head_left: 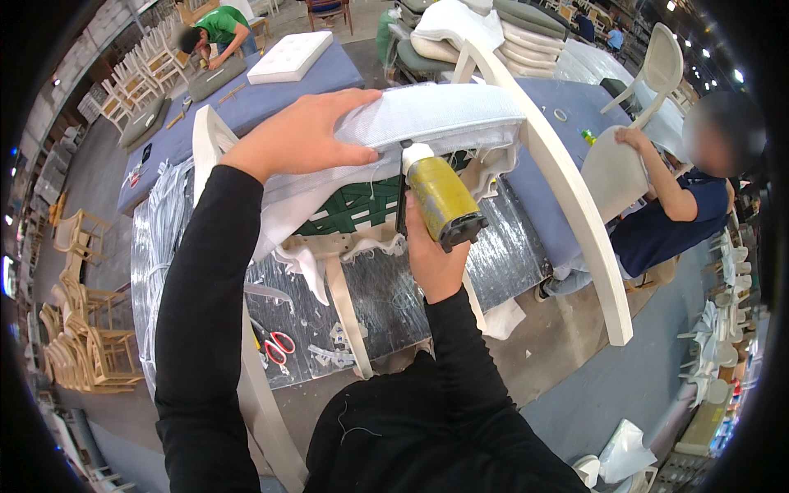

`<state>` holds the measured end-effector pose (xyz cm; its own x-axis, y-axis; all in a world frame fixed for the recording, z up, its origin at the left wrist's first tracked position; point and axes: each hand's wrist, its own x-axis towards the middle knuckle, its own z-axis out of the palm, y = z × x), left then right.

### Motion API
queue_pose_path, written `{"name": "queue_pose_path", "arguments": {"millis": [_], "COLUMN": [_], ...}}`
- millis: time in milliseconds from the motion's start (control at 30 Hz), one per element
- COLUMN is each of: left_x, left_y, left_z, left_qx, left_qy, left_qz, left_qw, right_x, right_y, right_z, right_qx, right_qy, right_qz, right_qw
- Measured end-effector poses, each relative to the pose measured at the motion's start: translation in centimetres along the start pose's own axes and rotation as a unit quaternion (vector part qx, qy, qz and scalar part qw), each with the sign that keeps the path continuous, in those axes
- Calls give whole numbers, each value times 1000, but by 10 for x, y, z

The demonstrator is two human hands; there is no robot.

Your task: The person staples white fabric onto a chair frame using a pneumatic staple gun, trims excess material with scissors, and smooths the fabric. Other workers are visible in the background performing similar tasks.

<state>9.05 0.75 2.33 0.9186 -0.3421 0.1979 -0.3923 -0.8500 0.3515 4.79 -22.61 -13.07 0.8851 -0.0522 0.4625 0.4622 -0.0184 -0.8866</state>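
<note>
My right hand (437,267) is wrapped round the handle of a staple gun with an olive-yellow body (442,195). Its nose touches or nearly touches the edge of pale blue-white fabric (436,111) stretched over a padded chair part. My left hand (302,135) lies with thumb and fingers spread on that fabric, left of the gun. The chair frame (567,172), of pale wood, is tipped over on the worktable. Green woven webbing (349,201) shows inside it, with loose white cloth (308,267) hanging along the rail.
Red-handled scissors (279,347) lie on the plastic-wrapped table (386,300) among scraps. On the right a person in dark blue (674,209) holds a chair back. Behind, a person in green (222,29) bends over a blue table (283,90) bearing a white cushion (290,57). Stacked cushions (526,41) stand at the back.
</note>
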Motion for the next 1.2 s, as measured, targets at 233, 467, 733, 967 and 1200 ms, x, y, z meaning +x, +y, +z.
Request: {"name": "queue_pose_path", "arguments": {"millis": [233, 467, 733, 967, 1200], "left_x": [-16, -12, -16, -20, -24], "left_y": [-5, -7, -9, -13, -14], "left_z": [-2, 3, -6, -6, -11], "left_qx": [-17, -2, 3, 5, 4], "left_qy": [32, 26, 1, -4, -19], "left_qz": [-24, -20, -37, -21, -48], "left_qw": [999, 999, 999, 1000, 999], "right_x": [0, -8, -12, -19, -20], "right_y": [-13, -6, -14, -15, -20], "right_z": [8, 15, 20, 28, 30], "right_qx": [39, -18, -8, -5, 5], "right_qy": [0, -1, -23, -21, -28], "right_qz": [48, -7, 22, -13, 15], "right_qw": [998, 1000, 999, 1000, 999]}}
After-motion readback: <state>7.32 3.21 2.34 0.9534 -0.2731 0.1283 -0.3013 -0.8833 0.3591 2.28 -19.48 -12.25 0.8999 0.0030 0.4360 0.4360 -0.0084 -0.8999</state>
